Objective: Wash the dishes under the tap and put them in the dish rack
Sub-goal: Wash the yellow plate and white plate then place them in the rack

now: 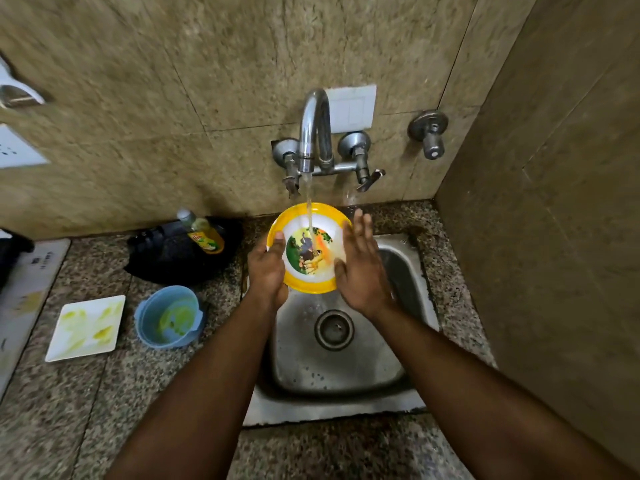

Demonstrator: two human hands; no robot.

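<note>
Soiled white plate (86, 328) and blue bowl (168, 317) wait on counter, left. Left hand (267, 268) grips yellow plate (309, 247) by its rim, tilted under the tap (313, 131) stream over sink (332, 362). Right hand (360, 263) flat-fingered against plate's right edge. Recommend rubbing the whole face, rotating plate.

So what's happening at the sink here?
A person is rinsing a yellow-rimmed plate under the running tap, over the sink. The left hand grips the plate's edge, while the right hand lies flat against its other side, fingers straight. On the counter to the left, a white square plate and a blue bowl, both smeared yellow-green, are not yet washed. No dish rack is in view.
</note>
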